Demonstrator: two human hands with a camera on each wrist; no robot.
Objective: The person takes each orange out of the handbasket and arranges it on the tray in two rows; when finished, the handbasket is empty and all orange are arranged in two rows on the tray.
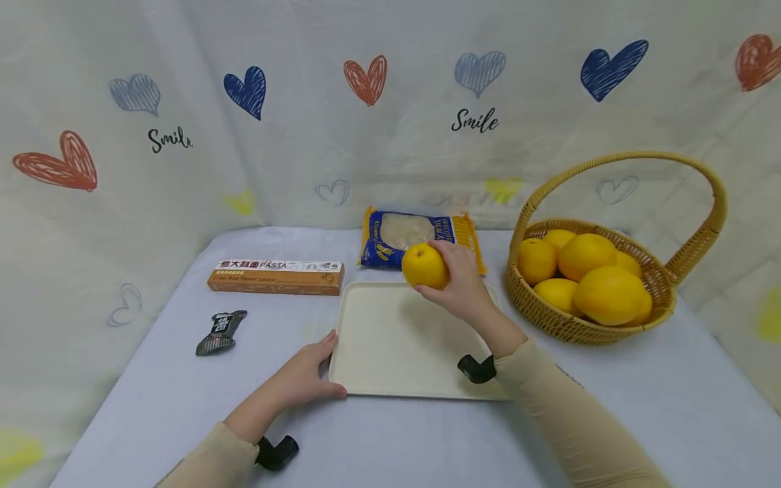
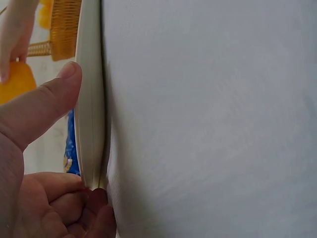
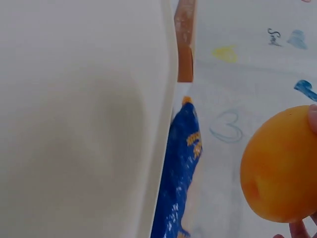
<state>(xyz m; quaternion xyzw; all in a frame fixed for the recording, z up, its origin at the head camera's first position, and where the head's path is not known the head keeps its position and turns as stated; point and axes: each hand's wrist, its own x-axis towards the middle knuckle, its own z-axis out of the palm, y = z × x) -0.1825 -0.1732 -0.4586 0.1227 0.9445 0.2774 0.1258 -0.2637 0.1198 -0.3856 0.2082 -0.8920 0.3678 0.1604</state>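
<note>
Up at the far edge of the cream tray (image 1: 390,346), the right hand (image 1: 457,278) has 1 yellow-orange fruit (image 1: 422,266) pinched between fingers and thumb, held clear of the surface! Down at the near-left corner, the left hand (image 1: 308,369) grips the tray, and it's the left wrist view that shows those curled fingers tucked against the corner. Only the head view gives us the dark packet (image 1: 221,332) and the printed face of the pasta box (image 1: 274,281); the right wrist view catches just the box's end. That view also crops the fruit and most of the hand. Behind the fruit, the blue bag (image 1: 378,240) is partly covered, a forearm hides the tray's right side, and overlapping fruits (image 1: 610,295) in the wicker basket (image 1: 543,318) defy counting.
</note>
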